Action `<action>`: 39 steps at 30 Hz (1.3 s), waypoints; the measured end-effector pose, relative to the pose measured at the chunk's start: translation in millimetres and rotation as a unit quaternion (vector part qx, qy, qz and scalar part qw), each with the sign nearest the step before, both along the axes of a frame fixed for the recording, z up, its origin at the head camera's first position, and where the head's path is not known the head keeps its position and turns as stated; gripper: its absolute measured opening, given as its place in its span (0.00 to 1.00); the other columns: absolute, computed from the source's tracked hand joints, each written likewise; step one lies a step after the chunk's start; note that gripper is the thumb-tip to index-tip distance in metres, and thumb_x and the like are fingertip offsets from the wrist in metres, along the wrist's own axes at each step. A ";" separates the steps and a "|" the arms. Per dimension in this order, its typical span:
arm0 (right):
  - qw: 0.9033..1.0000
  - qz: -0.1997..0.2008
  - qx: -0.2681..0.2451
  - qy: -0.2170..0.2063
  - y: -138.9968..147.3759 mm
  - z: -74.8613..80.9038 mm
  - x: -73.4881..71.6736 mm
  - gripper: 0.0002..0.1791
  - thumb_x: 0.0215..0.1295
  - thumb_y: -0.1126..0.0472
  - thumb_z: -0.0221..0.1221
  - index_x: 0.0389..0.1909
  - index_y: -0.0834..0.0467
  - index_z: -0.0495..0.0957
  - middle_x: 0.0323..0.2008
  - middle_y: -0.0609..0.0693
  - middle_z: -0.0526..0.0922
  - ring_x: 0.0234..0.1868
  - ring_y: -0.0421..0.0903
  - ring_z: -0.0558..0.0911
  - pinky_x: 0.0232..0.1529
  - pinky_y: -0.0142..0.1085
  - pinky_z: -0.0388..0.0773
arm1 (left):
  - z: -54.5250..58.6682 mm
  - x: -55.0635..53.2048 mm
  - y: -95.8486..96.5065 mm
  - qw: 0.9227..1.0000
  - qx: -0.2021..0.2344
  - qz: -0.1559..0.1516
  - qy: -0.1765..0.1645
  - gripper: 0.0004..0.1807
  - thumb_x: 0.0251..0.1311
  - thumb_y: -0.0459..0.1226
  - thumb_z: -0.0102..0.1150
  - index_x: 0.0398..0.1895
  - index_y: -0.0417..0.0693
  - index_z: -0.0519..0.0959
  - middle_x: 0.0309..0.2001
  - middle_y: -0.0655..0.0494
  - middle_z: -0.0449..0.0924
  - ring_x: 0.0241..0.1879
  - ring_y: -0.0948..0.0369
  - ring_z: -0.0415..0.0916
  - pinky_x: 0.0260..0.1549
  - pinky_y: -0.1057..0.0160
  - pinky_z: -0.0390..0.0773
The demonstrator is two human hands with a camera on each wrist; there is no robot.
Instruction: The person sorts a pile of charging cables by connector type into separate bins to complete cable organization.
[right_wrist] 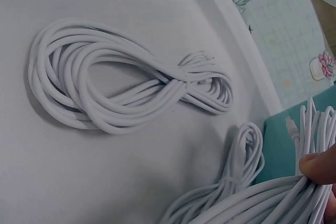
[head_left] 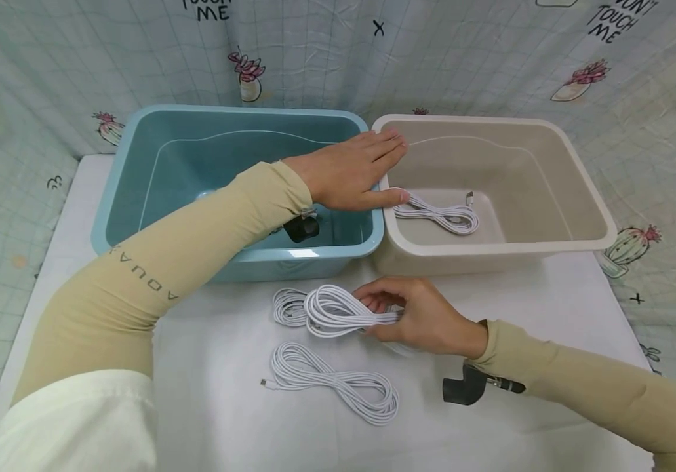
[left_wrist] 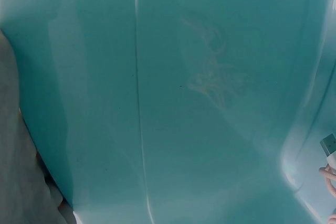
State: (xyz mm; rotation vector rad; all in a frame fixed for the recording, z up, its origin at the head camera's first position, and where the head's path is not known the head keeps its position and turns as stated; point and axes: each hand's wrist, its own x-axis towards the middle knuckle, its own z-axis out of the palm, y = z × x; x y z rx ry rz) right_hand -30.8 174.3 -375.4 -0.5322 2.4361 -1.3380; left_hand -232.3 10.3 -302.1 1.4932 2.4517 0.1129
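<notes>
My left hand (head_left: 352, 172) lies with straight fingers across the meeting rims of the blue bin (head_left: 243, 113) and the beige bin (head_left: 579, 174). Just in front of the bins, my right hand (head_left: 423, 318) pinches a coiled white charging cable (head_left: 334, 311), its thumb (right_wrist: 317, 166) pressed on the strands in the right wrist view. Behind that coil, partly covered by it, is a second coiled cable (head_left: 288, 307) on the table. Nearer to me lies a third figure-eight cable coil (head_left: 338, 383), its plug pointing left. Another white cable (head_left: 450, 216) sits inside the beige bin.
A white cloth covers the table (head_left: 214, 406). Patterned fabric (head_left: 326, 59) hangs close behind the bins and along the sides. In the left wrist view, a USB plug (left_wrist: 328, 145) shows at the right edge, beside the blue bin wall (left_wrist: 210, 145).
</notes>
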 end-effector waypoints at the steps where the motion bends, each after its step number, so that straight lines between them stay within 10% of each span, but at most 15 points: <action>1: 1.000 0.004 -0.002 0.000 0.2 2.0 -0.2 0.28 0.49 0.72 0.76 0.54 0.55 0.85 0.42 0.46 0.88 0.41 0.38 0.83 0.47 0.30 0.85 | 0.1 0.0 0.1 1.000 0.000 -0.001 0.000 0.50 0.76 0.66 0.34 0.85 0.44 0.38 0.86 0.49 0.35 0.87 0.54 0.28 0.86 0.53 0.35; 39: 0.995 0.065 0.046 0.059 6.0 82.1 -2.8 0.29 0.52 0.71 0.75 0.55 0.50 0.80 0.47 0.40 0.83 0.43 0.37 0.81 0.48 0.29 0.83 | -1.2 1.2 -0.7 1.000 0.010 0.003 0.003 0.50 0.75 0.67 0.36 0.85 0.44 0.40 0.86 0.47 0.37 0.87 0.53 0.30 0.86 0.52 0.36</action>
